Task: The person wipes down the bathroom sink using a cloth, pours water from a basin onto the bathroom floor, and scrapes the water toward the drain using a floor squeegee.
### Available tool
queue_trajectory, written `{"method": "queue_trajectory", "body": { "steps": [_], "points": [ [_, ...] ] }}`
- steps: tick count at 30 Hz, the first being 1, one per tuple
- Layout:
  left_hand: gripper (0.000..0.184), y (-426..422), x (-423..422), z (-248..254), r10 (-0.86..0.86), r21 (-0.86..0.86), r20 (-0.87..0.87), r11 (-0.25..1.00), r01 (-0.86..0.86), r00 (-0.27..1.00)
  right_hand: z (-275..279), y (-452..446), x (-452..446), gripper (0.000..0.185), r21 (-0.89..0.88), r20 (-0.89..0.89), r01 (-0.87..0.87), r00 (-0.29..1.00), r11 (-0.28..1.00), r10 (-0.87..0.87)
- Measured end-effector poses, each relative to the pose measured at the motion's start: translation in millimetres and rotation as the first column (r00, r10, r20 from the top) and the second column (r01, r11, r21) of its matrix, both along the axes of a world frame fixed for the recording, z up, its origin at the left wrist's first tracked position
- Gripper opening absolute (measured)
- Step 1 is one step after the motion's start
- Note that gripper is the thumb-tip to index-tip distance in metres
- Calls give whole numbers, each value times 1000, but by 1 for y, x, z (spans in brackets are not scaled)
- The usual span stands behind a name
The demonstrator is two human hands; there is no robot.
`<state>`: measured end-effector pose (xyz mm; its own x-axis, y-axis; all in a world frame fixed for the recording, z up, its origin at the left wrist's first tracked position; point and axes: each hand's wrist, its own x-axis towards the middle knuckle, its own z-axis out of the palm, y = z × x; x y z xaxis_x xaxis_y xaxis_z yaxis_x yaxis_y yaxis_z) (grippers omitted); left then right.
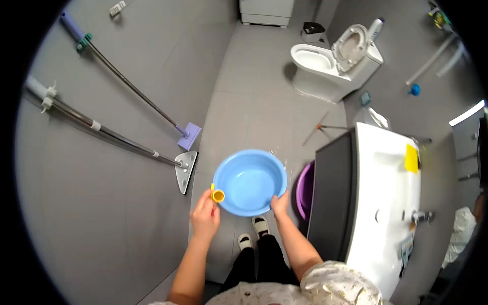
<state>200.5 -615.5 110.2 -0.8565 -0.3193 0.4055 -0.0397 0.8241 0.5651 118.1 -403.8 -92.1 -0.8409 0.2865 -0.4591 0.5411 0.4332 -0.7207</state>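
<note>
The blue basin (250, 184) risked tipping because the right hand (279, 205) gripped just one side, the left hand (205, 218) pinching what looked like a yellow cup (218, 196)

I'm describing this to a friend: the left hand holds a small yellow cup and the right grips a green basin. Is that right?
Not quite: the head view shows a blue basin, not green. The left hand does hold a small yellow cup, and the right hand grips the basin.

Gray bathroom walls, gray tiled floor, white toilet (317, 66), white sink (389, 193) over dark cabinet (330, 195)
</note>
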Motion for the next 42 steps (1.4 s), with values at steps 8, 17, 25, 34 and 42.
{"method": "queue_trajectory", "body": {
  "steps": [8,17,25,34,42],
  "points": [
    [16,22,20,90,-187,-30,-93,982,185,978,216,129,79,36,-592,-76,367,861,717,-503],
    [18,109,20,135,-469,-74,-144,883,463,871,259,298,187,43,-871,281,487,595,60,-753],
    [17,185,15,161,-602,-124,-154,798,589,783,202,383,143,41,-859,197,507,453,70,-870],
    [17,280,10,175,-797,-221,-168,604,765,580,197,355,161,42,-673,387,734,248,-89,-888],
    [15,367,17,167,-966,-292,-61,259,920,253,338,286,199,45,-568,-587,39,681,822,-438]
  ]
}}
